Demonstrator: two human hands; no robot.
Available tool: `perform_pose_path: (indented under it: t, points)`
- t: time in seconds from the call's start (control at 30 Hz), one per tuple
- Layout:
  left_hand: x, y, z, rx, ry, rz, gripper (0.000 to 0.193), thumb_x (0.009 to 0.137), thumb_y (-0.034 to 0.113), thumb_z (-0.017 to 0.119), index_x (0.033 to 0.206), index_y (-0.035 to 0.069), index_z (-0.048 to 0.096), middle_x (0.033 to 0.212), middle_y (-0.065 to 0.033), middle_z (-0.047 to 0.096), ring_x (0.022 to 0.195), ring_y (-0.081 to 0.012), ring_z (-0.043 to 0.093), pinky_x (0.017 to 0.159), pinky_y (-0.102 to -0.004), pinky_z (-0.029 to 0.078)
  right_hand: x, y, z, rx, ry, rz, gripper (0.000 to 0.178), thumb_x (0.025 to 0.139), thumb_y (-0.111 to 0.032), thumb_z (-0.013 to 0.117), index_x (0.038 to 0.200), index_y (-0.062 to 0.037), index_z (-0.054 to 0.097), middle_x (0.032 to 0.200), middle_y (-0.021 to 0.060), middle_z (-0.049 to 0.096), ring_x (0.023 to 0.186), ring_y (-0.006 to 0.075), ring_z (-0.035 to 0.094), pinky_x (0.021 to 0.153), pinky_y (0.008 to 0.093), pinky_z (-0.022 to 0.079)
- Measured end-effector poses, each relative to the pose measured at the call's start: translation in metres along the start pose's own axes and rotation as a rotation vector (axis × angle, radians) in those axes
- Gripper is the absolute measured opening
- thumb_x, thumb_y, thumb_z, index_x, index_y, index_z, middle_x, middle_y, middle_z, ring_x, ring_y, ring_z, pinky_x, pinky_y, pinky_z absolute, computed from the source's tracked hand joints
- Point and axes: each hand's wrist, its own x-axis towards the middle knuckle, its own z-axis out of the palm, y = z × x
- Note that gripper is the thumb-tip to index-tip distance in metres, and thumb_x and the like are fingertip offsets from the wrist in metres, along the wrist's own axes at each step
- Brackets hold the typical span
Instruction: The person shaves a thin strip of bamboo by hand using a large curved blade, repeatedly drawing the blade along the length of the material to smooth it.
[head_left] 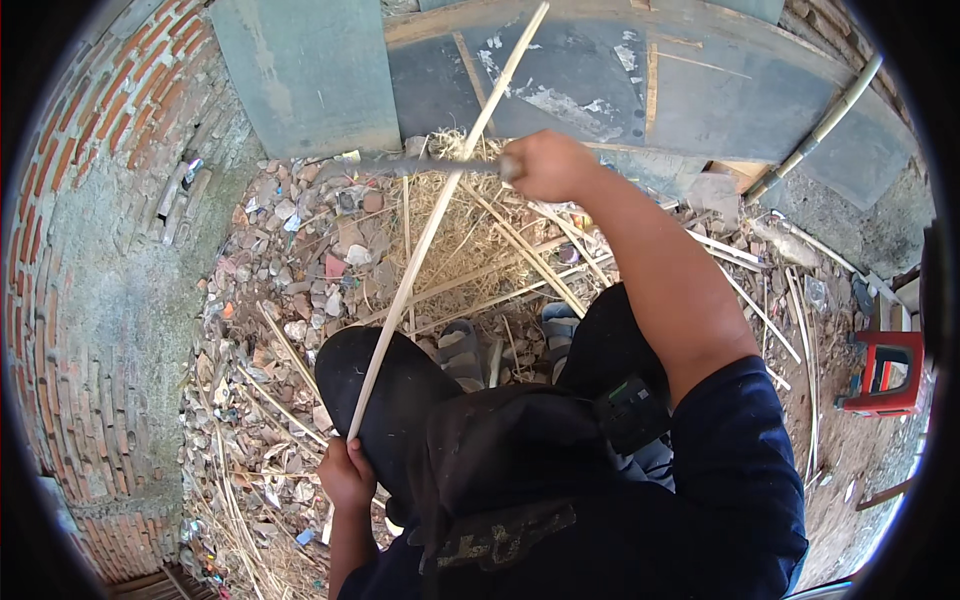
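Observation:
My left hand (pixel 347 474) is closed round the near end of a long pale bamboo strip (pixel 405 290), beside my left knee. The strip slants away across my thigh, its far end rising toward the panels at the back. In my right hand (pixel 552 165), stretched out ahead, is the handle of a long knife (pixel 395 167). Its dark blade points left, looks blurred, and crosses the strip at the strip's upper half. Whether the edge is cutting into the strip cannot be made out. Pale curled shavings (pixel 450 240) lie heaped beneath.
More bamboo strips (pixel 540 262) lie on the rubble-strewn ground (pixel 290 270) around my sandalled feet. A brick wall (pixel 110 330) runs along the left, and dark panels (pixel 600 90) stand at the back. At the right are a leaning pole (pixel 820 127) and a red plastic stool (pixel 880 400).

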Motion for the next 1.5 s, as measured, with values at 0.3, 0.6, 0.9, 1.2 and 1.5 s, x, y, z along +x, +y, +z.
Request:
perform_pose_path:
  t: [0.3, 0.6, 0.9, 1.2, 1.5]
  points:
    - [-0.001, 0.002, 0.0, -0.005, -0.022, -0.01, 0.034, 0.102, 0.026, 0.046, 0.08, 0.001, 0.049, 0.064, -0.0236, 0.053, 0.059, -0.0471, 0.054, 0.053, -0.0508, 0.039, -0.012, -0.001, -0.005, 0.128, 0.08, -0.11, 0.026, 0.082, -0.025, 0.062, 0.103, -0.0123, 0.071, 0.091, 0.0154, 0.07, 0.09, 0.0328, 0.069, 0.084, 0.0463, 0.055]
    - [0.014, 0.005, -0.011, -0.134, -0.116, -0.002, 0.04, 0.104, 0.028, 0.043, 0.075, 0.0, 0.046, 0.058, -0.0219, 0.048, 0.054, -0.045, 0.051, 0.051, -0.0487, 0.036, 0.001, -0.003, 0.022, 0.09, -0.107, -0.144, 0.018, 0.083, -0.023, 0.061, 0.094, -0.0126, 0.071, 0.086, 0.0145, 0.069, 0.081, 0.0318, 0.067, 0.075, 0.0478, 0.053]
    - [0.006, -0.003, -0.013, -0.074, -0.09, -0.016, 0.034, 0.101, 0.027, 0.051, 0.076, 0.003, 0.048, 0.059, -0.0214, 0.052, 0.055, -0.046, 0.054, 0.049, -0.0507, 0.039, -0.009, -0.036, 0.01, -0.089, -0.102, -0.161, 0.021, 0.089, -0.025, 0.059, 0.1, -0.0096, 0.068, 0.092, 0.0145, 0.069, 0.091, 0.0331, 0.068, 0.079, 0.0475, 0.055]
    - [0.015, -0.001, -0.018, -0.041, -0.141, 0.01, 0.036, 0.101, 0.027, 0.051, 0.075, 0.003, 0.048, 0.06, -0.0216, 0.053, 0.056, -0.0454, 0.055, 0.05, -0.0492, 0.04, 0.002, 0.023, 0.021, 0.042, 0.05, 0.079, 0.019, 0.086, -0.021, 0.06, 0.098, -0.0064, 0.065, 0.086, 0.0164, 0.068, 0.086, 0.0333, 0.069, 0.082, 0.0461, 0.055]
    - [0.02, -0.002, -0.013, -0.201, -0.13, 0.028, 0.042, 0.105, 0.028, 0.042, 0.074, 0.001, 0.046, 0.056, -0.0197, 0.048, 0.051, -0.041, 0.049, 0.05, -0.045, 0.035, 0.007, -0.014, 0.03, 0.096, -0.091, -0.156, 0.018, 0.079, -0.023, 0.066, 0.091, -0.0094, 0.067, 0.085, 0.0123, 0.069, 0.082, 0.0327, 0.067, 0.077, 0.0468, 0.053]
